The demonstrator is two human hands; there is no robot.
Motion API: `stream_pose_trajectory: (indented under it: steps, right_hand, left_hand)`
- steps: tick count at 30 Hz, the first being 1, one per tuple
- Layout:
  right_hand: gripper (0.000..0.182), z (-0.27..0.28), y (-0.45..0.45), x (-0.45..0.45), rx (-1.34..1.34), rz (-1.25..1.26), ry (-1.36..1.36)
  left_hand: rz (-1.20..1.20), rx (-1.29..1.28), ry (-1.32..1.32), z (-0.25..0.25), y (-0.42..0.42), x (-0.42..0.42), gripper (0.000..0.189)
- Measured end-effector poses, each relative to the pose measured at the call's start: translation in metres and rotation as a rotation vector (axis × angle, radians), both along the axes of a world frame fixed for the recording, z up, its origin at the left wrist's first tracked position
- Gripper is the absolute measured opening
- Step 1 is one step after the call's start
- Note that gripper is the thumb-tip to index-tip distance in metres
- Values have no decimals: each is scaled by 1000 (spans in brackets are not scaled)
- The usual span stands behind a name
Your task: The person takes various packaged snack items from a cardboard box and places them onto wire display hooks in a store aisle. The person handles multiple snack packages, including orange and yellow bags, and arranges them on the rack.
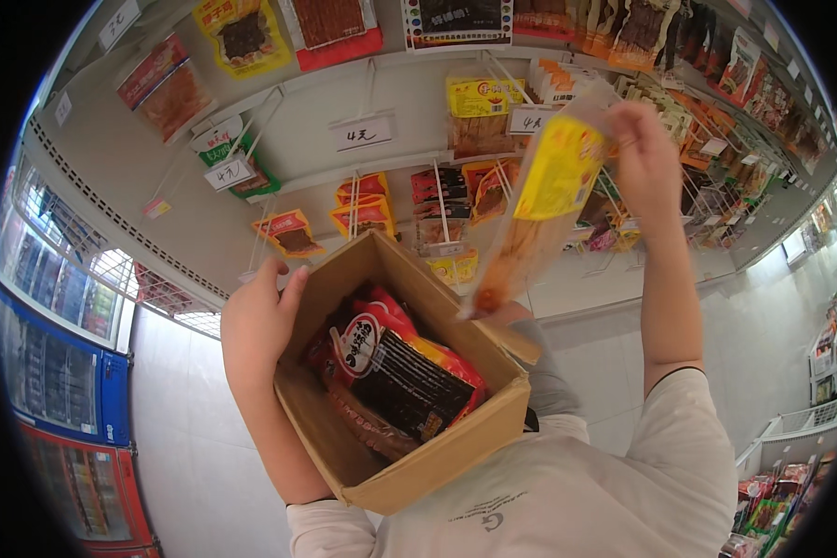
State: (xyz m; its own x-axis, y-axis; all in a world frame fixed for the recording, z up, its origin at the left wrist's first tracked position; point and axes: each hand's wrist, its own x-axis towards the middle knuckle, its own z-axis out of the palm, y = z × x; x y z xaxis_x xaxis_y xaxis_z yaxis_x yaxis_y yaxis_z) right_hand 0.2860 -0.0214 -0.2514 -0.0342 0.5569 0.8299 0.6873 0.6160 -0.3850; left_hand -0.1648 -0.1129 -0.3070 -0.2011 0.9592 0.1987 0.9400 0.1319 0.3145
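Note:
My left arm wraps around an open cardboard box [453, 457], holding it against my body. The fingers of my left hand [261, 314] grip its far left corner. Inside the box lie several packaged snack packs, with a black and red pouch [411, 373] on top. My right hand [642, 157] pinches the top end of a long clear packet with a yellow label [558, 174], with orange-brown food inside. The packet hangs slanted, slightly blurred, its lower end over the box's right rim. A similar yellow-labelled packet [485, 115] hangs on the rack behind it.
A white display rack [418, 91] with wire hooks and price tags curves before me, hung with several snack packs. Below the hooks, smaller orange packs [363, 206] hang close to the box. Blue [115, 397] and red [129, 488] coolers stand left; another stocked shelf [774, 446] stands right.

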Motion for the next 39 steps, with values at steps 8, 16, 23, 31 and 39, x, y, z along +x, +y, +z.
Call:
stream_pose_trajectory:
  steps: [8,16,23,31,39]
  right_hand:
    - [22,-84,35,27,-311,-6,-352]
    - [22,-102,94,25,-467,87,-8]
    - [26,-105,144,22,-512,251,241]
    - [25,-96,151,9,-625,460,471]
    - [21,-92,156,9,-665,486,446]
  left_hand:
    - [7,-7,-8,0,-3,0,45]
    - [1,1,5,-1,-2,1,46]
    - [-7,39,30,0,-8,0,44]
    - [15,2,12,-4,-7,-9,49]
    - [0,12,22,-2,-5,-5,49]
